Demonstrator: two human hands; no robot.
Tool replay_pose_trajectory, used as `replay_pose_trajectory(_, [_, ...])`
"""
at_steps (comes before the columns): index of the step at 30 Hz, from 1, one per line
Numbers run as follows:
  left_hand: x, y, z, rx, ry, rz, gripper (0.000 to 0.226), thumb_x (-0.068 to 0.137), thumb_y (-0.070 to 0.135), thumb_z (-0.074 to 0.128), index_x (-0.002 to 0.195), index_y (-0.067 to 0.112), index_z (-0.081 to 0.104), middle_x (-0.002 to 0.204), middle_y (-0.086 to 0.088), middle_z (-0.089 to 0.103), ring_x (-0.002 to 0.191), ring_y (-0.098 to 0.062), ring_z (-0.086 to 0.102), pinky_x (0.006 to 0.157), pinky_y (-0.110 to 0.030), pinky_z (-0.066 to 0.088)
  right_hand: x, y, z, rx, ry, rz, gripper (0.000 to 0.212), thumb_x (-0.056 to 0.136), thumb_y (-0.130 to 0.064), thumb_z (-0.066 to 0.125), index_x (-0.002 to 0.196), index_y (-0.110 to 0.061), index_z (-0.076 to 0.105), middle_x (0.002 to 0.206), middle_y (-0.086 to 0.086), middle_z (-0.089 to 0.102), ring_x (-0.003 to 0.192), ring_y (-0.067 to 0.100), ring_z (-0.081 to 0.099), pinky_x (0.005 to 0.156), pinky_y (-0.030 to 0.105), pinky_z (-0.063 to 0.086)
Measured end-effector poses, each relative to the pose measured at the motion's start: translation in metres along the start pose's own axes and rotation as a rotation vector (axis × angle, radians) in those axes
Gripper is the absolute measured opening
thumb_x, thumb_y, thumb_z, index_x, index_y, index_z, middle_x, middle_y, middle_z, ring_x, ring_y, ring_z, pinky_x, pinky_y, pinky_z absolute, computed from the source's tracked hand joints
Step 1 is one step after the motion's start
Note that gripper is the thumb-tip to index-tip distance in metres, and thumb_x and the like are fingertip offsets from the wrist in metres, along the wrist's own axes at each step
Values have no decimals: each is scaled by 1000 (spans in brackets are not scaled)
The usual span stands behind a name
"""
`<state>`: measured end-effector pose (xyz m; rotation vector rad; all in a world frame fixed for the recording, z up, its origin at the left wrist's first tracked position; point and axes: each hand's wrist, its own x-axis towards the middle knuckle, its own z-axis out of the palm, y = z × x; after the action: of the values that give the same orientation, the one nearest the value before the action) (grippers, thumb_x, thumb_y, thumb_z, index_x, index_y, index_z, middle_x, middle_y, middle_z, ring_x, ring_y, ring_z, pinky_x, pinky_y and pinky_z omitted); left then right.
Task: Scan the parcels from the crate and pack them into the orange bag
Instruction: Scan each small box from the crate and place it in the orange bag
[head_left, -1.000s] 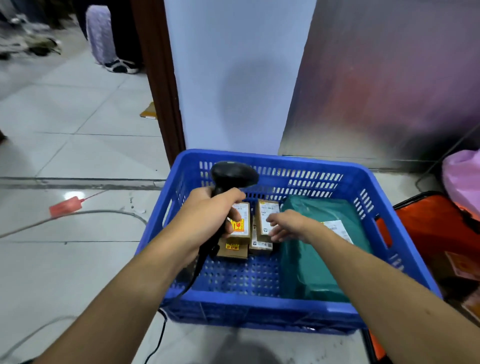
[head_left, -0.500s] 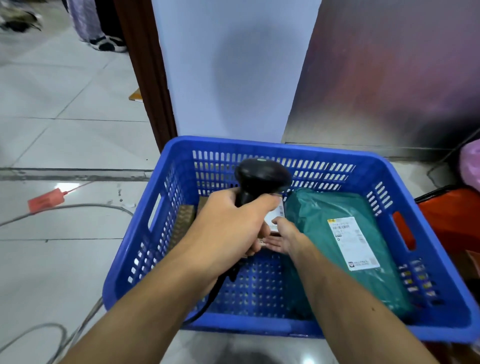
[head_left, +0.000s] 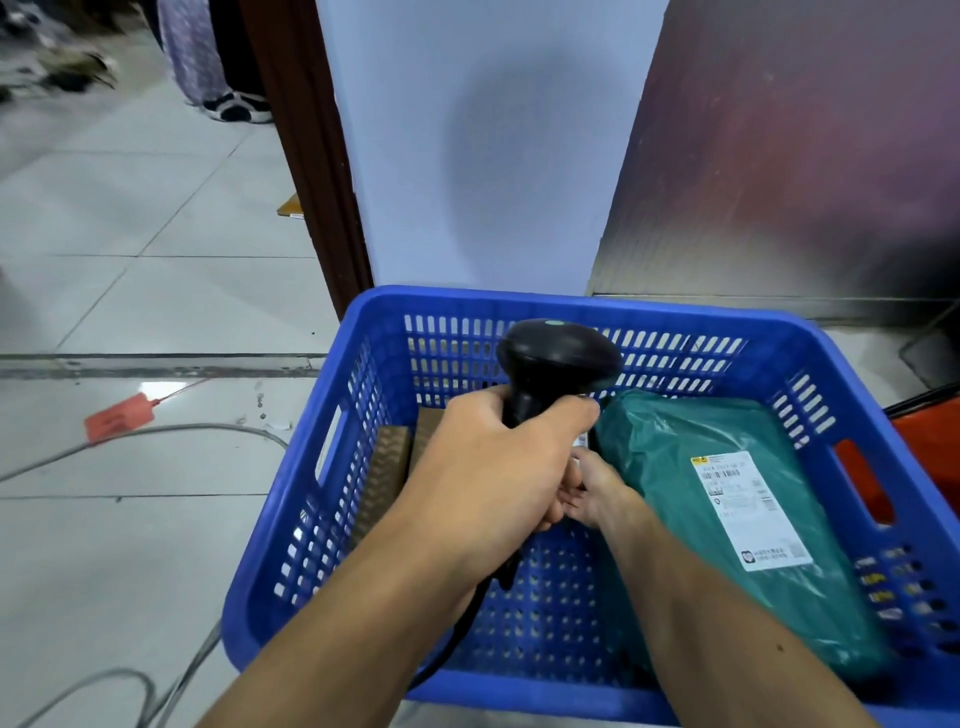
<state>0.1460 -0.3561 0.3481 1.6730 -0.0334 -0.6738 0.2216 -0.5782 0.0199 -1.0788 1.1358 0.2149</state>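
Head view: early-to-mid task by my read. The blue crate (head_left: 571, 304) holds at least three parcels and I can't see any in the orange bag (head_left: 932, 447), which only shows as a sliver past the crate's right wall. My left hand (head_left: 493, 467) is wrapped round the handle of the black scanner (head_left: 558, 358), head aimed down into the crate. My right hand (head_left: 595, 496) is low inside, just beside the green parcel (head_left: 675, 467). Its fingers are hidden behind the left hand, so I can't tell if it grips anything. A white label edge (head_left: 583, 441) peeks out there, likely a small parcel being scanned. The green parcel is a soft, crinkly poly mailer, glossy, lying flat along the right side with its shipping label (head_left: 748, 512) face up. The brown cardboard boxes (head_left: 387, 467) are rigid, matte, square-edged and stand against the left wall. The crate is hard moulded plastic with slotted walls and a perforated floor. The scanner is smooth with a rounded head, and its cable (head_left: 156, 434) trails over glossy floor tiles. Left to do: scan the rest, bag everything.
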Motion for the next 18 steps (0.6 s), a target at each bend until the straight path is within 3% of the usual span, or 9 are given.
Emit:
replay_pose_trajectory(2, [-1, 1, -1, -12, -3, 9, 25, 93, 37, 68, 96, 12, 71, 63, 0, 66, 51, -11, 55, 45, -16, 45, 40, 8, -4, -87, -36, -21, 83, 66, -54, 82, 135, -14, 60, 100, 17, 64, 72, 38, 74, 67, 48, 61])
replay_pose_trajectory(4, [-3, 3, -1, -25, -14, 16, 25, 94, 37, 68, 98, 13, 71, 65, 0, 67, 51, -12, 54, 46, -16, 46, 75, 17, -10, -53, -70, -40, 85, 58, -60, 84, 131, -23, 62, 93, 14, 60, 73, 39, 70, 68, 48, 59])
replay_pose_trajectory(7, [-7, 4, -3, -30, -20, 20, 24, 94, 36, 68, 98, 12, 71, 66, -1, 66, 50, -12, 53, 46, -16, 45, 79, 19, -10, -15, -61, -44, 92, 42, -67, 91, 121, -28, 65, 101, 9, 69, 89, 42, 70, 80, 53, 60])
replay_pose_trajectory(10, [-9, 4, -5, -29, -15, 28, 25, 94, 36, 68, 98, 12, 71, 67, -1, 66, 51, -11, 54, 46, -16, 45, 86, 21, -15, -21, -84, -74, 84, 55, -64, 84, 126, -25, 64, 102, 9, 56, 76, 39, 69, 71, 51, 59])
replay_pose_trajectory(13, [-8, 2, -7, -31, -17, 30, 27, 93, 37, 68, 99, 10, 70, 68, -4, 66, 53, -13, 54, 49, -18, 47, 74, 12, -20, -94, -24, -46, 80, 53, -63, 83, 118, -20, 66, 97, 13, 60, 65, 27, 62, 61, 45, 57])
replay_pose_trajectory(16, [-6, 3, -9, -50, -2, 27, 27, 93, 35, 69, 96, 9, 71, 69, -8, 66, 52, -13, 55, 46, -17, 46, 53, 3, -17, -69, -27, -22, 87, 41, -66, 88, 113, -20, 70, 87, 12, 66, 66, 26, 57, 71, 45, 61])
replay_pose_trajectory(18, [-4, 4, -9, -48, 4, 31, 26, 93, 35, 69, 94, 9, 72, 68, -8, 67, 50, -15, 56, 47, -19, 47, 7, -5, -4, -69, -44, -38, 77, 46, -61, 86, 108, -19, 69, 71, 9, 65, 62, 24, 59, 80, 45, 63])
